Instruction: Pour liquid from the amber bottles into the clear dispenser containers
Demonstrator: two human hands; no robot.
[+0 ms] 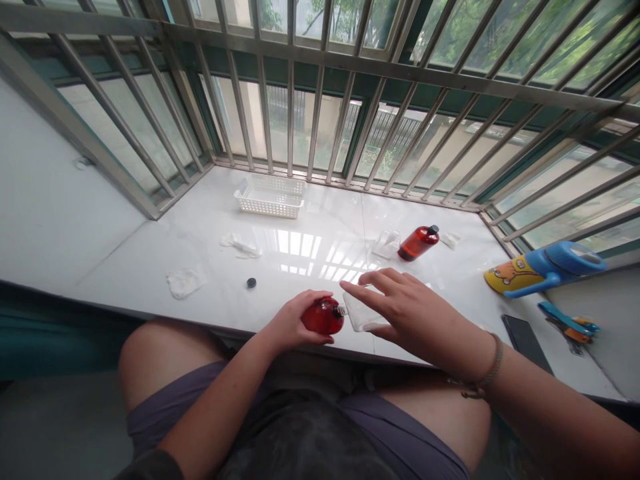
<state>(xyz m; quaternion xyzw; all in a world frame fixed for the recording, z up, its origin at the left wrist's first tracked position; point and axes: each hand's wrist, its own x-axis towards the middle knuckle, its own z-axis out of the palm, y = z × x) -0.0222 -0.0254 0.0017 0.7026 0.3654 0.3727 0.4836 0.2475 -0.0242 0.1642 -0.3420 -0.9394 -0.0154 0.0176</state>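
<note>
My left hand (pixel 295 320) is wrapped round a reddish-brown bottle (pixel 320 317), which is tilted with its uncapped threaded neck pointing right. In my right hand (pixel 400 307) is a clear, square-sided container (pixel 357 312), held between thumb and fingers. The bottle's mouth meets the container's left side; whether it reaches inside I cannot tell. A black screw cap (pixel 251 283) lies on the white ledge (pixel 320 233), beyond my left hand. Past my right hand, a second reddish-brown bottle (pixel 417 243) with a black cap lies near another clear container (pixel 387 244).
A white perforated basket (pixel 270 197) stands at the back by the barred window. Crumpled white tissues (pixel 185 283) lie on the left. To the right are a blue and yellow water bottle (pixel 540 267), a dark phone (pixel 526 341) and a blue and orange tool (pixel 570 323).
</note>
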